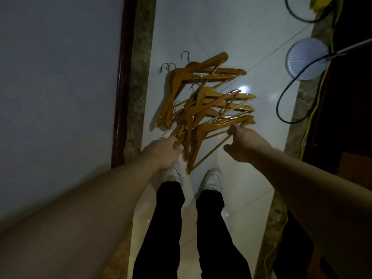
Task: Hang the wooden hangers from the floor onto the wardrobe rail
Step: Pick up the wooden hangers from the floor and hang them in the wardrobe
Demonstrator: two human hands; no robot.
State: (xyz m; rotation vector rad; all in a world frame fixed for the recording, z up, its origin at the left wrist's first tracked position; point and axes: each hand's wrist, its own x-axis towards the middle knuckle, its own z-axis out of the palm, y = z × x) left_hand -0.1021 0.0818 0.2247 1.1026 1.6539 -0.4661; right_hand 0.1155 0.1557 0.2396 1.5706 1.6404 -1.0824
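Several wooden hangers (pixel 203 101) with metal hooks lie in a tangled pile on the white tiled floor (pixel 211 33), just ahead of my feet. My left hand (pixel 164 152) reaches down to the pile's near left edge, fingers curled around the ends of a few hangers. My right hand (pixel 244 142) is at the pile's near right side, its fingers pinching the end of one hanger arm (pixel 246 120), thumb spread out. The wardrobe rail is not in view.
A pale wall (pixel 56 77) with a dark wooden skirting (pixel 122 87) runs along the left. On the right lie a black cable (pixel 289 93), a yellow cable (pixel 314 109) and a round white mesh disc (pixel 307 59), beside dark furniture (pixel 354 97). My white shoes (pixel 212 180) stand below the pile.
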